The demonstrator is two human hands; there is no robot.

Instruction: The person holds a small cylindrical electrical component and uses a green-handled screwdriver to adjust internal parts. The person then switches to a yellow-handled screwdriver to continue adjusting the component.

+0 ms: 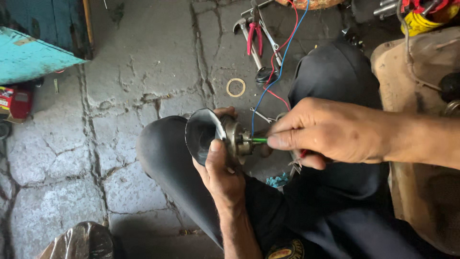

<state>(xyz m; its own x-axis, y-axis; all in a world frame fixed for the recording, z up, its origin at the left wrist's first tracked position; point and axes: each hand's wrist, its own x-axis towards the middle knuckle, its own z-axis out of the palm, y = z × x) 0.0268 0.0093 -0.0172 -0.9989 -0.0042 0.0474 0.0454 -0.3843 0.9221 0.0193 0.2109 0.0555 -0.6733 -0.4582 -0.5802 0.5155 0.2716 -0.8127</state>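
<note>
My left hand (pixel 218 168) grips a small metal horn-like part (pixel 203 132) with a dark flared bell and a round metal body, held over my left knee. The thumb lies across the bell's rim. My right hand (pixel 326 129) pinches a thin green-handled tool (pixel 258 140) whose tip sits against the back of the metal body. A blue wire (pixel 282 57) and a red wire (pixel 278 93) run from the part up toward the top of the view.
Cracked stone floor (pixel 120 120) lies all around. Red-handled pliers (pixel 254 36), wrenches (pixel 249 43) and a tan ring (pixel 235 87) lie ahead. A teal box (pixel 28 52) stands at left, a wooden board (pixel 407 72) at right, a yellow container (pixel 424 19) top right.
</note>
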